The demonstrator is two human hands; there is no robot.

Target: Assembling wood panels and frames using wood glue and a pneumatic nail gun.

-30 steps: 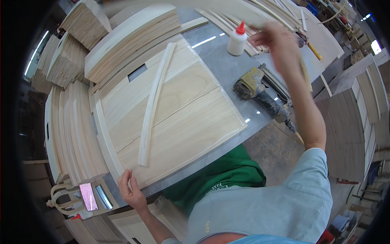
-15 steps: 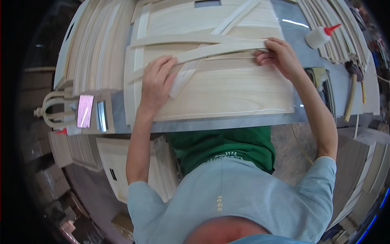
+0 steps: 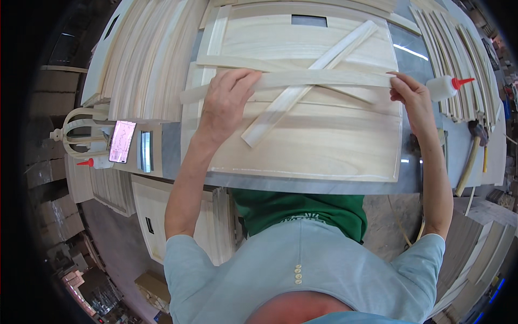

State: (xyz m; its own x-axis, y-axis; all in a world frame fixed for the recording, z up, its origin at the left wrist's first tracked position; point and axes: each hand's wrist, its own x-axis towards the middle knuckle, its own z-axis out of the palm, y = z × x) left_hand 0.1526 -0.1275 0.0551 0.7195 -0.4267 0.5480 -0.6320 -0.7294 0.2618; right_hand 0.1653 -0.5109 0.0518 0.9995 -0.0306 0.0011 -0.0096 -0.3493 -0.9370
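A long pale wooden strip (image 3: pixel 324 79) spans sideways above a flat wooden panel (image 3: pixel 334 154). My left hand (image 3: pixel 229 97) is closed around it near its left end, which sticks out past the fingers. At the other end my right hand (image 3: pixel 408 89) pinches the strip between thumb and fingers. Beneath it a diagonal wooden strip (image 3: pixel 278 116) lies across the panel, running from lower left to upper right. Another thin strip (image 3: pixel 237 62) lies partly behind the held one. The panel has a rectangular cutout (image 3: pixel 309 21) near its far edge.
Stacked panels (image 3: pixel 148 65) stand at the left, beside a phone (image 3: pixel 122 141). To the right are a white glue bottle (image 3: pixel 442 88) with a red tip, a pile of strips (image 3: pixel 445 59) and a hammer (image 3: pixel 475 146). The grey table edge (image 3: pixel 302 186) runs before me.
The held strip has gone from slanted to nearly level, with its right end farther right. Both hands still grip it. The view has shifted, and more of the diagonal strip shows.
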